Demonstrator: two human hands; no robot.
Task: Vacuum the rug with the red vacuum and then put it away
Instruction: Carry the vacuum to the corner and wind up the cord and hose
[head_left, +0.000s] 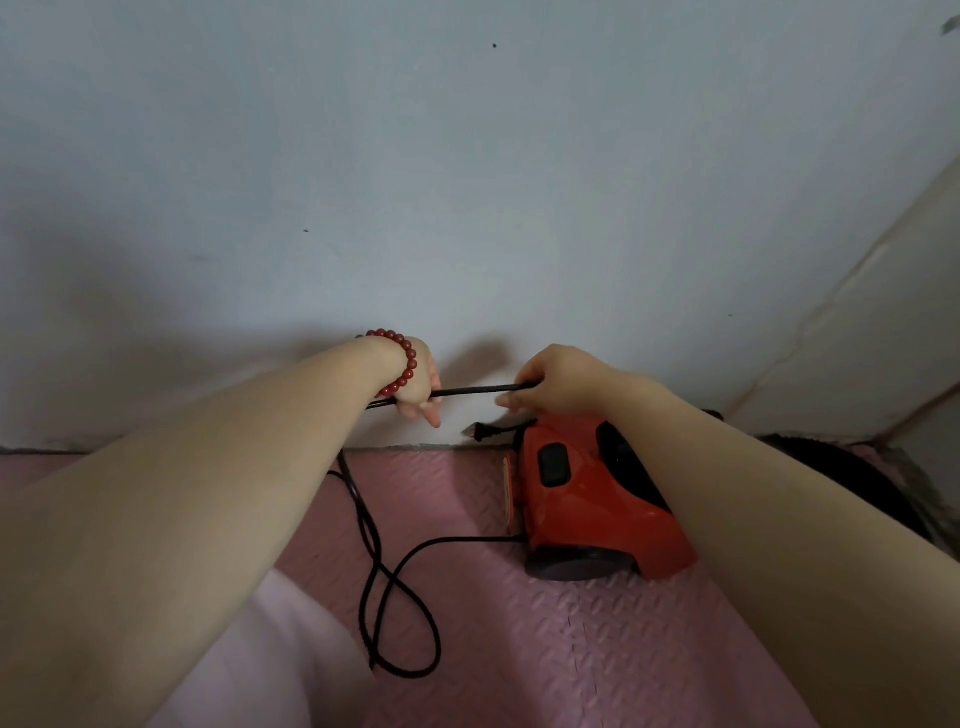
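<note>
The red vacuum (597, 499) sits on the pink foam floor mat (519, 649) close to the pale wall (467, 182), directly beneath the right hand (556, 382). Its black power cord (395, 587) leaves the body at the left, loops on the mat, and rises to the left hand (418, 387). A stretch of cord runs taut between both hands, above the vacuum. The left fingers are curled shut around the cord; the right fingers pinch its other end. The plug (480, 431) hangs just below the right hand, near the wall's base. A red bead bracelet (402, 358) circles the left wrist.
</note>
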